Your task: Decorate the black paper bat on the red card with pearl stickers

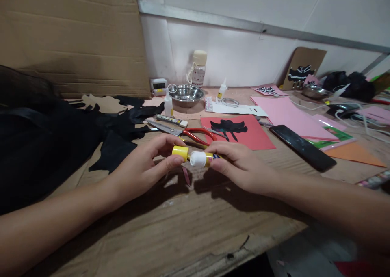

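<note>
Between thumb and fingers, my left hand (152,159) pinches a yellow cap (180,153). My right hand (240,161) grips a yellow glue stick (210,159), whose white end points left at the cap. Cap and stick lie nearly end to end, a narrow gap between them. Just beyond my hands are scissors (196,135) with red handles, blades apart. Behind the right hand lies a red sheet (258,137) bearing a black cut-out shape (230,126). A small pink sliver (185,175) shows below the cap.
Black scraps (115,147) cover the left side. Farther back stand a metal bowl (186,95), a bottle (198,70) and small glue bottles (222,90). At right lie a phone (303,147), pink sheets (292,116) and white cables. A cardboard panel (73,37) rises at back left.
</note>
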The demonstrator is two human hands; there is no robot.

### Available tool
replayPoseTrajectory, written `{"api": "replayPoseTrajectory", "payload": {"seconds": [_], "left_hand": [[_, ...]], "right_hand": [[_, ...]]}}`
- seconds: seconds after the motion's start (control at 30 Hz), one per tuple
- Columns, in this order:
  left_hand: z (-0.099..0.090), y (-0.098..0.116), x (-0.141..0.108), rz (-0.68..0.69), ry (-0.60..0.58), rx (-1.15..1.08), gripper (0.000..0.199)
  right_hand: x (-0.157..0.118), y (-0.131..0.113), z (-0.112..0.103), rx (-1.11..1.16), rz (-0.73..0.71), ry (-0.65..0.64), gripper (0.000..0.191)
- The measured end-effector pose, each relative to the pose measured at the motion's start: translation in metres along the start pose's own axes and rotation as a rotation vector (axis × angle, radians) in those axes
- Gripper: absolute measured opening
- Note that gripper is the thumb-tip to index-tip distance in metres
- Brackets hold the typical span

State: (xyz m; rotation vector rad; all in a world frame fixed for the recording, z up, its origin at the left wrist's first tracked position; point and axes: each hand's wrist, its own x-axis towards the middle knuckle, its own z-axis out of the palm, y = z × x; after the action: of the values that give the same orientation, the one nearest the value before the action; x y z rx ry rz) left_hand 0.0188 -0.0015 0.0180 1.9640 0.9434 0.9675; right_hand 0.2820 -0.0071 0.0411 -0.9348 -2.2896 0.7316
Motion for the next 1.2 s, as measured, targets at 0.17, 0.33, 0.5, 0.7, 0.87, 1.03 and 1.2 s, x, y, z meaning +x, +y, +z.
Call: {"api": "replayPoseTrajectory", "payload": {"seconds": [0.17, 0.33, 0.5, 0.7, 0.87, 1.03, 1.2], "left_hand": [[0.002, 0.001, 0.0, -0.01, -0.029, -0.029, 0.029], [0.003, 0.006, -0.002, -0.018, -0.086, -0.058, 0.026], [0.005, 0.01, -0.005, -0.066, -0.131, -0.118, 0.026], [0.008, 0.011, -0.008, -0.168, -0.088, -0.059, 0.029], [0.01, 0.011, -0.009, -0.232, -0.206, -0.266, 0.032], [0.013, 0.014, -0.01, -0.303, -0.307, -0.472, 0.033], [0.017, 0.01, -0.012, -0.324, -0.323, -0.541, 0.04]], "right_hand": [[0.004, 0.003, 0.0, 0.012, -0.038, 0.011, 0.018], [0.004, 0.004, 0.003, 0.012, 0.024, 0.047, 0.022], [0.002, 0.002, 0.002, -0.057, -0.033, -0.004, 0.026], [0.004, 0.004, 0.005, -0.038, 0.031, -0.077, 0.03], [-0.002, 0.007, 0.009, -0.016, -0.105, -0.169, 0.06], [-0.013, 0.007, 0.016, -0.246, -0.34, -0.273, 0.061], [-0.013, -0.004, 0.017, -0.278, -0.301, -0.316, 0.054]]}}
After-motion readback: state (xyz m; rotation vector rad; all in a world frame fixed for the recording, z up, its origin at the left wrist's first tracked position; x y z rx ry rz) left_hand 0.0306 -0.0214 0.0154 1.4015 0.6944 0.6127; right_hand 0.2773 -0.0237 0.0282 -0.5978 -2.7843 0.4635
